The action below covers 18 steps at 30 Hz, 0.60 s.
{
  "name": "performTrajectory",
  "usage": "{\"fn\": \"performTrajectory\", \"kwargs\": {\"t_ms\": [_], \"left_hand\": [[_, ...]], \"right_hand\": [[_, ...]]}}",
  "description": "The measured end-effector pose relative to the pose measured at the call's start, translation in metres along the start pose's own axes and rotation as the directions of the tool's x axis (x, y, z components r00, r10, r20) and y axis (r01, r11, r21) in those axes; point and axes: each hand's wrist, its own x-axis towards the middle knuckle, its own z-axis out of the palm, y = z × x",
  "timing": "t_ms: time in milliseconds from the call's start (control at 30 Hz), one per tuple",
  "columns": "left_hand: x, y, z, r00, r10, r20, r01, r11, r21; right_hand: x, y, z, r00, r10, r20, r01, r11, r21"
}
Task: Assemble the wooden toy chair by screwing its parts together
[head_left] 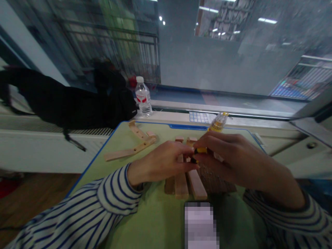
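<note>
My left hand [166, 157] and my right hand [233, 160] meet above the middle of the table. In my right fingers is a small black-and-yellow object [201, 150], mostly covered, so its kind is unclear. The thumb and fingers of my left hand close on its dark end, with another dark bit showing below. Under the hands lie two pale wooden strips [197, 185] side by side, running away from me, on a brown rough-textured block [218, 180]. Joined wooden pieces with holes [141, 147] rest at the table's far left.
A phone [201, 224] lies at the near edge of the green, blue-rimmed table [145, 221]. Behind my right hand is a clear bottle with yellow parts [220, 121]. A water bottle [143, 100] and a black bag [77, 103] sit on the sill by the window.
</note>
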Motion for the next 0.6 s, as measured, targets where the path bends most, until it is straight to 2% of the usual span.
{"fn": "performTrajectory", "kwargs": {"t_ms": [167, 400, 600], "left_hand": [[0.0007, 0.0026, -0.0001, 0.998, -0.058, -0.002, 0.058, 0.995, 0.075], [-0.0006, 0.0016, -0.0001, 1.0, -0.015, -0.027, 0.017, 0.999, 0.047], [0.0003, -0.0021, 0.0, 1.0, -0.012, -0.003, 0.012, 0.999, 0.033]], "right_hand": [[0.0005, -0.0008, 0.0022, 1.0, -0.009, -0.002, 0.01, 1.0, 0.013], [-0.0011, -0.0007, 0.0022, 0.995, -0.096, -0.013, 0.096, 0.991, 0.093], [-0.0004, 0.0006, 0.0024, 0.998, -0.059, 0.019, 0.058, 0.997, 0.043]]}}
